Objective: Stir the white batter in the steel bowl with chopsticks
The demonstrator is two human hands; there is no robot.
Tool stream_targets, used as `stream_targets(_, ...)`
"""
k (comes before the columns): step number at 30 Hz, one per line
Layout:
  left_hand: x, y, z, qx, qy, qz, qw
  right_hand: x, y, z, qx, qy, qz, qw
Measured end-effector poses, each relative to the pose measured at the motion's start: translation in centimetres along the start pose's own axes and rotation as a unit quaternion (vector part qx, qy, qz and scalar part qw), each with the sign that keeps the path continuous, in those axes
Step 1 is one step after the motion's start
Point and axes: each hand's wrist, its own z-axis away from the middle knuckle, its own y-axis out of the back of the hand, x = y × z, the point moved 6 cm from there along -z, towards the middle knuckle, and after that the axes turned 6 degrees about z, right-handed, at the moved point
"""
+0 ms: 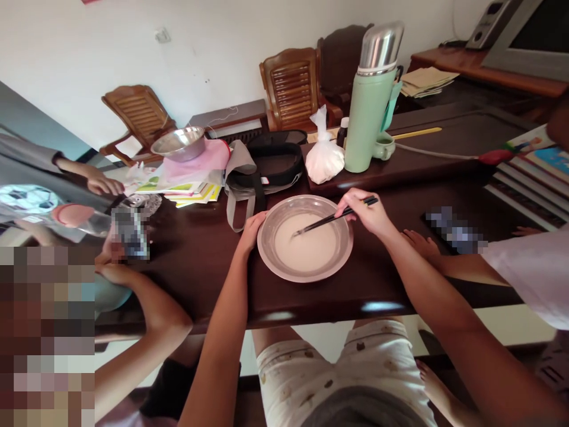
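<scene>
A wide metal bowl (pixel 306 276) stands on the dark table in front of me, holding a milky white liquid (pixel 306 249). At its left side, my left hand (pixel 254 231) is closed on the rim. Black chopsticks (pixel 326 221) slant down to the left over the bowl, their tips in the liquid. My right hand (pixel 367 212) is closed around their upper end, above the bowl's right rim. Just behind the bowl sits a tied plastic bag of white powder (pixel 325 159).
A tall green thermos (pixel 370 112) and a cup (pixel 383 146) stand beyond the bowl. Back left are a black-and-grey bag (pixel 275 169) and another metal bowl (pixel 180 145). People sit on both sides; a phone (pixel 453 230) lies right.
</scene>
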Motion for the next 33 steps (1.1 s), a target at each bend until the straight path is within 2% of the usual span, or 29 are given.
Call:
stream_targets(2, 0.0, 0.0, 0.0, 0.0, 0.0, 0.0, 1.0, -0.2, 1.0, 0.0, 0.068, 0.021, -0.021, 0.997)
stream_targets(3, 0.1, 0.0, 0.0, -0.002, -0.003, 0.0, 1.0, -0.2, 1.2, 0.0, 0.078, 0.025, -0.035, 0.996)
stream_targets(4, 0.2, -0.1, 0.0, -0.005, -0.005, -0.001, 1.0, -0.2, 1.0, 0.0, 0.065, 0.023, -0.044, 0.997)
stream_targets(7, 0.3, -0.2, 0.1, -0.007, -0.004, -0.003, 1.0, 0.2, -0.4, 0.1, -0.035, -0.004, -0.028, 0.999)
stream_targets(8, 0.4, -0.1, 0.1, -0.004, -0.003, -0.004, 1.0, 0.3, -0.6, 0.1, -0.045, -0.007, -0.016, 0.999)
stream_targets(9, 0.4, -0.1, 0.2, -0.001, -0.002, -0.004, 1.0, 0.3, -0.4, 0.0, -0.032, -0.004, -0.008, 0.999)
stream_targets(12, 0.4, -0.2, 0.1, -0.002, -0.007, -0.002, 1.0, 0.2, 1.2, 0.0, 0.075, 0.024, -0.017, 0.997)
stream_targets(13, 0.4, -0.3, 0.1, -0.005, -0.009, -0.002, 1.0, 0.1, 1.4, 0.0, 0.092, 0.029, -0.024, 0.995)
stream_targets(14, 0.5, -0.3, 0.1, -0.008, -0.01, -0.002, 1.0, 0.1, 1.3, 0.0, 0.081, 0.028, -0.026, 0.996)
stream_targets(17, 0.5, -0.3, 0.1, -0.008, -0.008, -0.001, 1.0, 0.1, 0.0, 0.1, -0.009, 0.01, -0.005, 1.0)
stream_targets(18, 0.5, -0.2, 0.1, -0.004, -0.007, 0.0, 1.0, 0.1, -0.2, 0.1, -0.016, 0.009, 0.003, 1.0)
stream_targets(22, 0.5, -0.2, 0.2, -0.005, -0.01, 0.001, 1.0, -0.1, 1.3, 0.1, 0.091, 0.027, -0.007, 0.995)
stream_targets(23, 0.5, -0.3, 0.1, -0.009, -0.01, 0.0, 1.0, 0.0, 1.4, 0.1, 0.094, 0.026, -0.013, 0.995)
stream_targets(27, 0.2, -0.1, 0.1, -0.004, -0.006, 0.001, 1.0, 0.1, -0.3, 0.0, -0.036, 0.003, 0.008, 0.999)
stream_targets(28, 0.2, 0.0, 0.1, 0.001, -0.005, 0.001, 1.0, 0.0, -0.4, 0.0, -0.044, 0.004, 0.014, 0.999)
stream_targets(32, 0.4, -0.1, 0.2, 0.001, -0.011, -0.002, 1.0, -0.4, 1.2, -0.1, 0.065, 0.033, -0.017, 0.997)
stream_targets(33, 0.5, -0.1, 0.2, -0.002, -0.012, -0.004, 1.0, -0.5, 1.2, 0.0, 0.067, 0.033, -0.025, 0.997)
